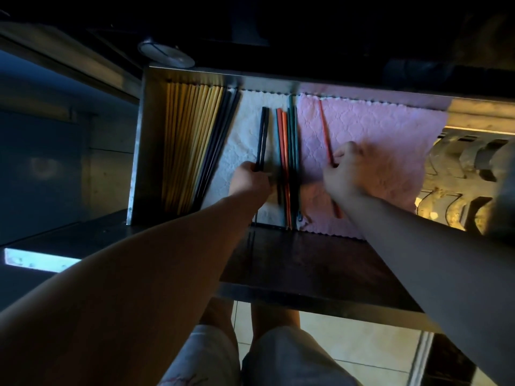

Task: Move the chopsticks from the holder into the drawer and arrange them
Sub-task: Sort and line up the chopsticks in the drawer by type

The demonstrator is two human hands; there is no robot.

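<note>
An open metal drawer (139, 151) lies below me, lined with a white cloth (245, 129) and a pink cloth (376, 129). Several yellow chopsticks (189, 140) lie in a row at its left, with dark ones (220, 140) beside them. Teal and orange chopsticks (287, 140) lie in the middle. My left hand (249, 179) grips a pair of black chopsticks (263, 135) over the white cloth. My right hand (348, 171) holds a single red chopstick (324, 129) over the pink cloth. The holder is not visible.
A round metal lid (164, 54) sits beyond the drawer's back edge. A dark counter front (306, 263) lies under my forearms. Ornate metalwork (459, 174) shows at the right. My knees and a tiled floor (348, 344) are below.
</note>
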